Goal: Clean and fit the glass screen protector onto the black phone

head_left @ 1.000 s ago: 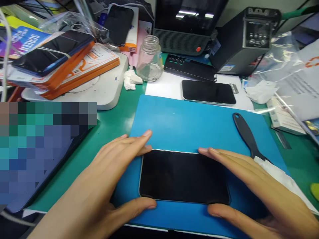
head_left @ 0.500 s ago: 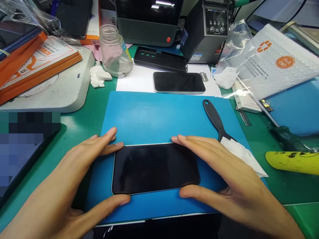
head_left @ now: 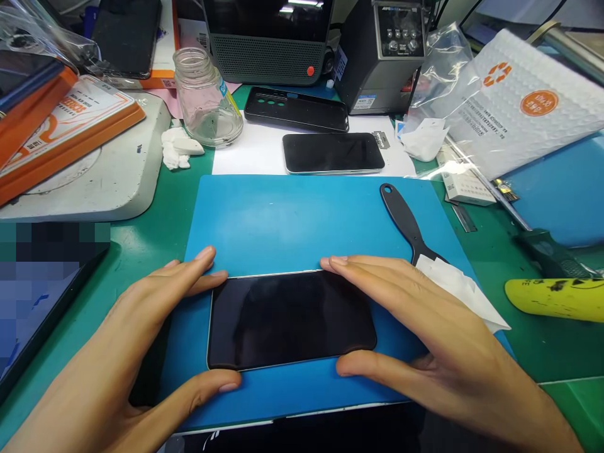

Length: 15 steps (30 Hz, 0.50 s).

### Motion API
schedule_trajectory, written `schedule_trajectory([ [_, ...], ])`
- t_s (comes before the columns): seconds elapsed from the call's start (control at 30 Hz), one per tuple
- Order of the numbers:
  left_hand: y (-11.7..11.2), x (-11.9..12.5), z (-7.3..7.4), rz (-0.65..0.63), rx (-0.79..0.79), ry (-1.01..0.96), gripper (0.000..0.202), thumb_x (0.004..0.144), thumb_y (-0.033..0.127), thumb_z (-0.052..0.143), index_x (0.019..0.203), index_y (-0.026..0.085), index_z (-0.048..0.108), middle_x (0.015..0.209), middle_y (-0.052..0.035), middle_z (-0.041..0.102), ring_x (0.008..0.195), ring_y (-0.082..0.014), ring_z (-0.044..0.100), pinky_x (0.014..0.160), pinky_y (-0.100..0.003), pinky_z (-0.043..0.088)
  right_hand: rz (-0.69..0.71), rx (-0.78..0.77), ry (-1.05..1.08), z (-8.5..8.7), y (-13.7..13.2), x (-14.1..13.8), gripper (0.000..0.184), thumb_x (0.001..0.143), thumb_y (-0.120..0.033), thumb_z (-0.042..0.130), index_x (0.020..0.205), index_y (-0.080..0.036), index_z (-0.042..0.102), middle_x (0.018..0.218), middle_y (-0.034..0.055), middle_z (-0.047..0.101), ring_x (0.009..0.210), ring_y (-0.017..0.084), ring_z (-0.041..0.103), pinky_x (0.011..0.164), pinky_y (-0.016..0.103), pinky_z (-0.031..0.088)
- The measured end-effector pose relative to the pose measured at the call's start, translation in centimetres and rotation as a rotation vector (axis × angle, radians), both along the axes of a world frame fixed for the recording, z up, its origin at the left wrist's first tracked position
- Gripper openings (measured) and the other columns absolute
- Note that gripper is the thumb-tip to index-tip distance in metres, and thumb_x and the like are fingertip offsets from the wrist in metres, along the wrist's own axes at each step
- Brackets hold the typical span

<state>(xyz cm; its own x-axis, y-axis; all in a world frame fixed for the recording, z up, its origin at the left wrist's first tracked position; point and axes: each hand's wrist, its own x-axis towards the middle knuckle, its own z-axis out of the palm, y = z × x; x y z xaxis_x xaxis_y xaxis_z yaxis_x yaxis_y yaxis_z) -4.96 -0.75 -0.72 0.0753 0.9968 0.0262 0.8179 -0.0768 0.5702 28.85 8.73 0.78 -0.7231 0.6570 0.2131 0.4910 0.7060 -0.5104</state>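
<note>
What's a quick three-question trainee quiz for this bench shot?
1. True or false: the phone, gripped by the left hand and right hand, lies flat on the blue mat.
2. What lies partly under the white tissue? A) black scraper B) tweezers C) scissors
3. Does the glass jar have a lid on?

Key: 1 true; 2 A; 3 no, its mouth is open.
</note>
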Motion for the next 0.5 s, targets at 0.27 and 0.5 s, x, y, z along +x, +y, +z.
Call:
schedule_trajectory([
  [0.27,0.41,0.27,0.45,-0.007,-0.044,-0.022,0.093,0.100,0.058,0.077,0.175,0.053,0.023,0.160,0.0014,0.060,0.153,-0.0396,0.055,0.137,-0.068,0.036,-0.004,-0.007,0.011,-0.01,0.04,-0.01,0.077,0.103,-0.051,0.078,0.167,-0.020,0.048,0.160,0.0103,0.068,0.149,0.025,0.064,0.124,0.037,0.055],
  [0.5,0.15,0.01,0.29,-0.004,-0.029,0.032,0.097,0.094,0.071,0.077,0.174,0.055,0.025,0.156,-0.0021,0.064,0.153,-0.0430,0.054,0.132,-0.072,0.040,-0.006,-0.034,0.022,-0.19,-0.15,0.11,0.080,0.102,-0.050,0.081,0.169,-0.024,0.046,0.160,0.0096,0.068,0.149,0.027,0.064,0.124,0.041,0.057],
])
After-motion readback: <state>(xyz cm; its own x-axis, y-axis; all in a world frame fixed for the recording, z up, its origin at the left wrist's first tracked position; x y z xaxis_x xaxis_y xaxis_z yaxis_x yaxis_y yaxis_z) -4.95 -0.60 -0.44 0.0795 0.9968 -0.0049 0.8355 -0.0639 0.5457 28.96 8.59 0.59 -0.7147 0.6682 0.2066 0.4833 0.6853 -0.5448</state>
